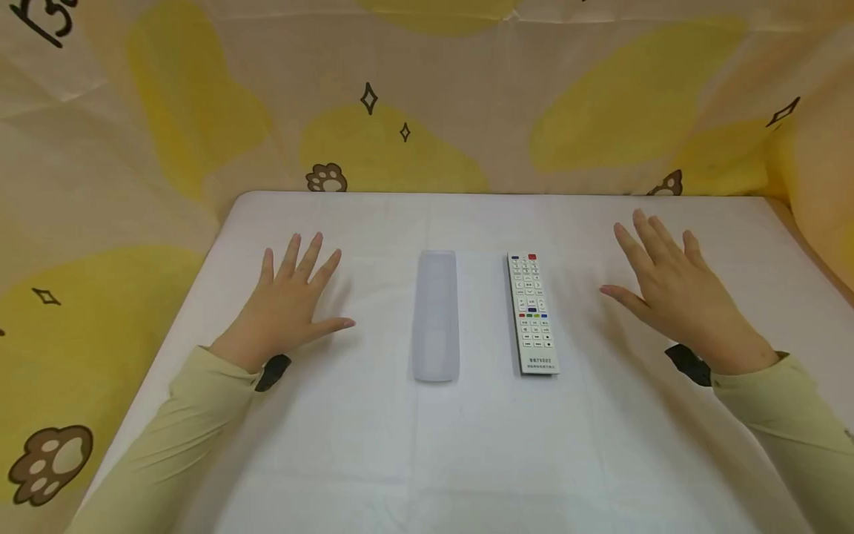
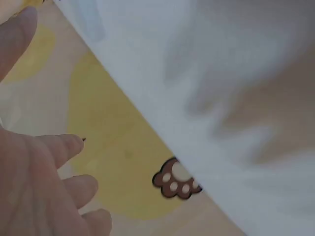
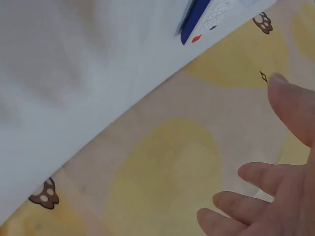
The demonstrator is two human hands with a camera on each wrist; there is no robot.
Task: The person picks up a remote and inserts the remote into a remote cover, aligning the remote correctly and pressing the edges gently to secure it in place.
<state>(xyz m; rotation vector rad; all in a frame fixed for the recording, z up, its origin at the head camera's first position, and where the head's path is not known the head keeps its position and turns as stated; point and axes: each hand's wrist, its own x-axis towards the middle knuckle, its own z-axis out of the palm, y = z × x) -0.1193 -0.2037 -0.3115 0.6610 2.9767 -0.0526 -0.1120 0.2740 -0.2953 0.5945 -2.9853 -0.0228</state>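
A white remote control point(image 1: 533, 315) with a dark blue side lies buttons up on the white table; its red-button end points away from me. To its left is a translucent remote cover point(image 1: 437, 317), lying lengthwise and apart from it. My left hand point(image 1: 283, 304) hovers left of the cover, fingers spread, holding nothing. Over the right side of the table, my right hand point(image 1: 687, 293) is likewise spread and holds nothing. In the right wrist view, one end of the remote point(image 3: 199, 19) shows at the top, away from the right hand point(image 3: 266, 196).
A white cloth covers the table point(image 1: 507, 452), whose far edge meets a hanging yellow and beige patterned cloth point(image 1: 434, 89). That cloth also borders the left and right sides. Both hands cast shadows on the tabletop.
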